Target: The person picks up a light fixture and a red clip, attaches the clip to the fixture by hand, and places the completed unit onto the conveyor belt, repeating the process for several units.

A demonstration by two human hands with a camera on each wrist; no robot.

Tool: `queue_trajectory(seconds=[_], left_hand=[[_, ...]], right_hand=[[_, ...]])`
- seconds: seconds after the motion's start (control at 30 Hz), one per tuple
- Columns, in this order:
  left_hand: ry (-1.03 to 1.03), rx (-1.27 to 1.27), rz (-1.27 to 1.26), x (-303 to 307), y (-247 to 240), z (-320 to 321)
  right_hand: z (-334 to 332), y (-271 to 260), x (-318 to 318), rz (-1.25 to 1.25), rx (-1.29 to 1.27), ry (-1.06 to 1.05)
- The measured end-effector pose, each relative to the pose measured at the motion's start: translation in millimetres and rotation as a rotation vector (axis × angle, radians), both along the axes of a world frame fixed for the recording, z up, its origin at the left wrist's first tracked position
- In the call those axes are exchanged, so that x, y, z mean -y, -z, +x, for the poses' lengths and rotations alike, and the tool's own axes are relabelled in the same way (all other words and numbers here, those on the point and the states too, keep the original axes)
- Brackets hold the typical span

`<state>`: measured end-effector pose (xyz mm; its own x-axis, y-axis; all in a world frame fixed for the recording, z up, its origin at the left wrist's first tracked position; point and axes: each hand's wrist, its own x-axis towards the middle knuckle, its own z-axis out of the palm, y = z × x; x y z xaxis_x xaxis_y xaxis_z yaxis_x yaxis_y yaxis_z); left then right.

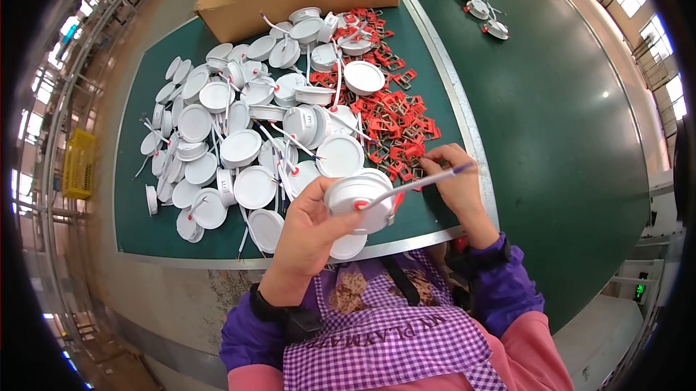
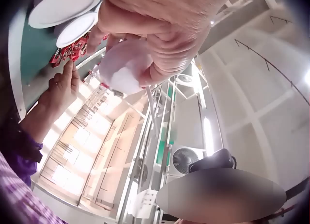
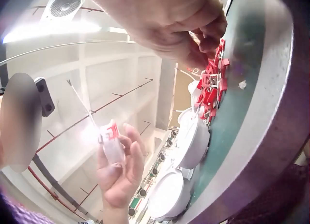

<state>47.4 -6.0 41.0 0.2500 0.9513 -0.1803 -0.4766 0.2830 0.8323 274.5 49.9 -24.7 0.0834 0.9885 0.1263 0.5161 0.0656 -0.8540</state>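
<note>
The left hand [image 1: 308, 235] holds a round white downlight [image 1: 346, 194] above the near edge of the green tabletop [image 1: 428, 213], thumb on the housing and fingers behind it. The light is raised and tilted, with the side where its white cable [image 1: 417, 186] leaves facing up toward the person. A red spring clip [image 1: 398, 202] sits at the rim on the side toward the right hand [image 1: 458, 182].

The relation that matters most appears to be the short gap between this raised light and the heap of red spring clips [image 1: 395, 119]. The heap lies beyond the light and to its right, a long band running away from the person beside the metal edge strip [image 1: 464, 112]. The right hand is the nearer one to it: its fingers are bent, with the fingertips at the heap's near end, thumb and forefinger close together. Whether they pinch a loose clip cannot be told, as the fingers hide the spot in the right wrist view.

The cable's long axis points right and slightly away from the person; in the head view its free end crosses in front of the right hand, so it could get in the way between the hands. More white downlights [image 1: 241, 147] lie left of the clips.
</note>
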Motion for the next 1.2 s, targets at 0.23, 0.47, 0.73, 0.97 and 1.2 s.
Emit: queue_trajectory(seconds=[0.23,0.47,0.73,0.97,1.2], left_hand=[[0.077,-0.023,-0.080,1.7,-11.0,0.9],[0.115,-0.241,-0.014,9.5,-6.9,-2.6],[0.067,0.001,-0.097,6.4,-0.7,18.7],[0.092,-0.296,0.102,-2.6,9.2,33.6],[0.100,-0.411,0.145,-2.6,9.0,32.7]], right_hand=[[5.0,-8.8,3.1,-0.021,0.013,0.006],[-12.1,-6.1,-2.4,0.003,0.227,-0.002],[0.1,-24.5,4.9,-0.210,-0.480,-0.061],[-9.7,-61.6,31.1,-0.104,-0.444,-0.170],[-9.8,-69.4,41.9,-0.232,-0.446,-0.175]])
